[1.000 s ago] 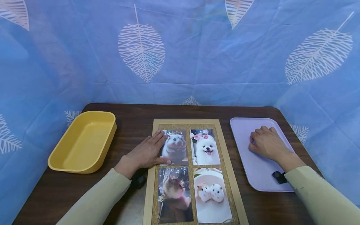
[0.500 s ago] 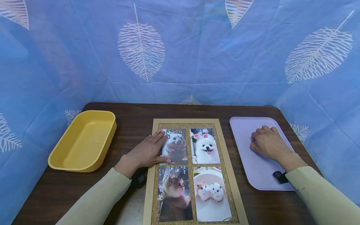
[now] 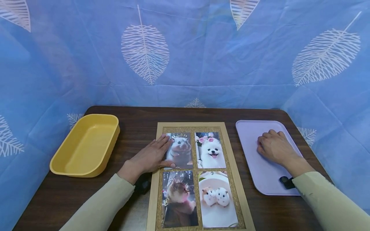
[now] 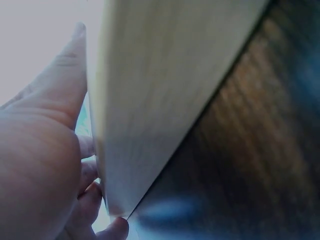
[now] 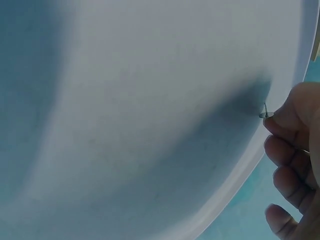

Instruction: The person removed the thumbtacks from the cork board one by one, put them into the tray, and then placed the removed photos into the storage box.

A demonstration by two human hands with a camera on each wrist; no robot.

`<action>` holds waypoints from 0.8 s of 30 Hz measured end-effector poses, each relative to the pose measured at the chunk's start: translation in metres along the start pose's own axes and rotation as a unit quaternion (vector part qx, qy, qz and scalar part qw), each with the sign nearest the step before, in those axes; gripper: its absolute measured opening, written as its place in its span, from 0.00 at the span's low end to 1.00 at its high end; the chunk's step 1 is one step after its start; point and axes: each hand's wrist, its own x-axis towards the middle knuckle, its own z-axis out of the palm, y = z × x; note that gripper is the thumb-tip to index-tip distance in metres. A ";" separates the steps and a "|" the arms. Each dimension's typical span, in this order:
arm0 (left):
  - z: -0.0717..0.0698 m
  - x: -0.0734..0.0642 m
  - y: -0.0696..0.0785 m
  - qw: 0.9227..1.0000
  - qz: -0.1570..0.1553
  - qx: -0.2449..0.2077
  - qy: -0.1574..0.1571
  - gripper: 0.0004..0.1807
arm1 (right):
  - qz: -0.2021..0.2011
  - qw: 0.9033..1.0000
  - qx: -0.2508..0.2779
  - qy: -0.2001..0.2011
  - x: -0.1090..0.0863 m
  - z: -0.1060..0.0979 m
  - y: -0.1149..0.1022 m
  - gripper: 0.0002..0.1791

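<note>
My left hand [image 3: 150, 155] lies with straight fingers over the left edge of a wood-framed cork board [image 3: 154, 199]. Its fingertips rest on the grey hamster photo [image 3: 180, 150] at the board's upper left. In the left wrist view the left hand [image 4: 45, 165] is against the side of the frame [image 4: 150, 90]. Low over the lilac tray [image 3: 251, 166], my right hand [image 3: 276, 146] has curled fingers. The right wrist view shows this hand [image 5: 300, 155] with a thumbtack [image 5: 266, 114] at the tips of thumb and finger, its pin pointing up.
Further photos lie on the board: a white dog [image 3: 213, 154], a cat [image 3: 179, 202] and two hamsters [image 3: 217, 202]. Silver tack heads show at the top of the lower two. A yellow bin [image 3: 83, 147] stands at the left of the dark wood table [image 3: 136, 128].
My right thumb has tucked in slightly beneath the fingers. The left hand, board and photos stay where they were.
</note>
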 end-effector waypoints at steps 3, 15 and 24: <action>0.001 0.000 0.000 1.000 -0.003 -0.002 -0.001 0.55 | 0.011 1.000 0.010 -0.005 0.000 0.001 -0.002 0.07; 0.002 -0.002 0.002 1.000 -0.012 -0.010 -0.001 0.52 | 0.046 0.997 0.049 0.023 -0.005 0.000 -0.008 0.11; 0.004 -0.006 0.003 1.000 -0.009 -0.005 0.021 0.49 | 0.052 0.983 0.097 0.144 -0.004 -0.010 -0.045 0.16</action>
